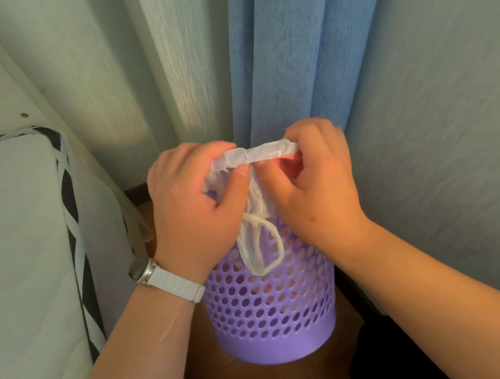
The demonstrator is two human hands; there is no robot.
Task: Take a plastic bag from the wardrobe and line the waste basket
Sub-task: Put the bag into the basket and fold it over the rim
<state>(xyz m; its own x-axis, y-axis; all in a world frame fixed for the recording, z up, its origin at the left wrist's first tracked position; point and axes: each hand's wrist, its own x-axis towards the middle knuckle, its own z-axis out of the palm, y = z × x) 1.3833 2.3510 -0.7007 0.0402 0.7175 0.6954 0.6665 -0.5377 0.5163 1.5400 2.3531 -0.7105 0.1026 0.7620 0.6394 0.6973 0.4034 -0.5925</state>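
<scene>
Two hands are holding a white bag (264, 153) just above a purple basket (273, 317). The left hand (192, 205), wearing a white watch (143, 270), and the right hand (314, 185) are meeting at the bag's bunched top edge. Both are clenching on the plastic: the thumbs are pressing from the near side and the fingers (171, 159) are curling over the far side. The thumb tips are sitting almost together at the middle of the strip, with the plastic pinched between thumbs and fingers.

The rest of the bag is hanging crumpled below the thumbs. One handle loop (261, 243) is dangling in front of the basket's holed wall. The bag is not yet lining the basket.

The basket is standing upright on a narrow strip of wooden floor (207, 378), with a mattress (10, 246) along the strip's left edge and a blue curtain (285, 51) at its far edge. The hands are hiding the basket's rim.

The person is probably working the bag's mouth open. The next move is likely calling for the thumbs to rub the two layers apart. After that, the hands would be spreading the mouth wide, lowering the bag inside and folding its edge over the rim.
</scene>
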